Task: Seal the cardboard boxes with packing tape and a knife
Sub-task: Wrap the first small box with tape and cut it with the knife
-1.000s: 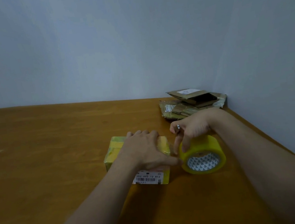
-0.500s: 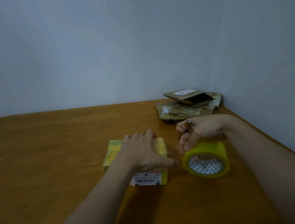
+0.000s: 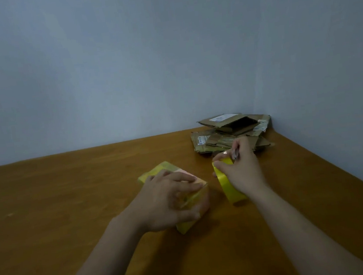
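Observation:
A small cardboard box wrapped in yellow tape sits on the wooden table, turned with one corner towards me. My left hand grips it, fingers across the top and thumb down the near side. Just to its right, the yellow packing tape roll stands on edge. My right hand holds the roll from above. A small metallic knife sticks up between that hand's fingers. The box's label is hidden.
A pile of flattened cardboard boxes lies in the table's far right corner, just behind my right hand. Walls close off the far and right sides. The table's right edge runs diagonally towards me.
My left hand has turned the box so a corner faces me, and the label no longer shows. My right hand has swung the tape roll edge-on. The camera has tilted up.

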